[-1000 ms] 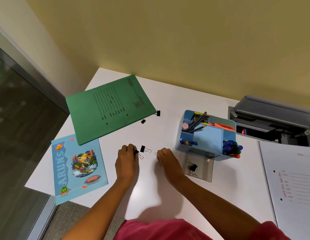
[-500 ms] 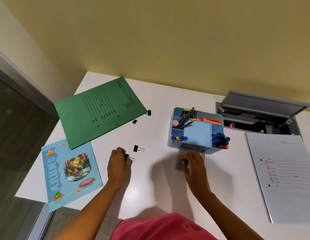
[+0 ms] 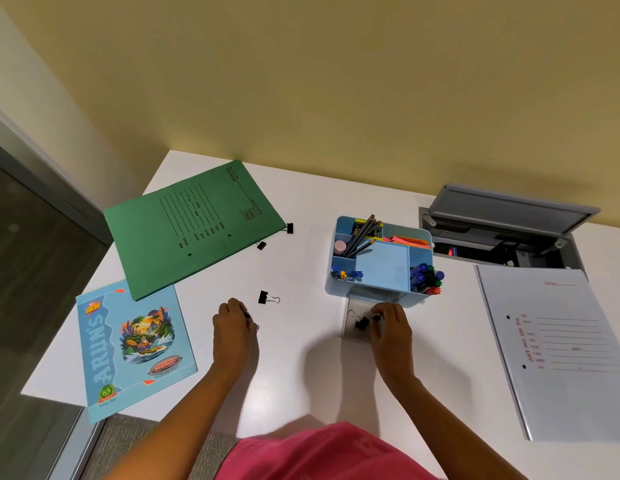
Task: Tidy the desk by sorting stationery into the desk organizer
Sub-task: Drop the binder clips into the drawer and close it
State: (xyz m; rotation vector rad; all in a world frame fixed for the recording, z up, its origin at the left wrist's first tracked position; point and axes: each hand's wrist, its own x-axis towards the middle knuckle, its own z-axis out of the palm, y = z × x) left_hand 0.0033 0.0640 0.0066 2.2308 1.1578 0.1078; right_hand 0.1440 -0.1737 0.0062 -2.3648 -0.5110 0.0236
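Lower the clip pinched in the right hand's curled fingers into the drawer just in front of the organizer, beside the stored clip; release low. Bring next the second clip gripped in the left hand's curled fingers, left of the organizer, then the 3 loose clips farther left.

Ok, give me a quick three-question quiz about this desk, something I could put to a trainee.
1. True or false: the organizer has its clear drawer pulled out.
2. How many binder clips lie on the bare desk, untouched by either hand?
3. Which hand is at the drawer? A: left. B: right.
Key: 1 true; 2 three; 3 B, the right hand.
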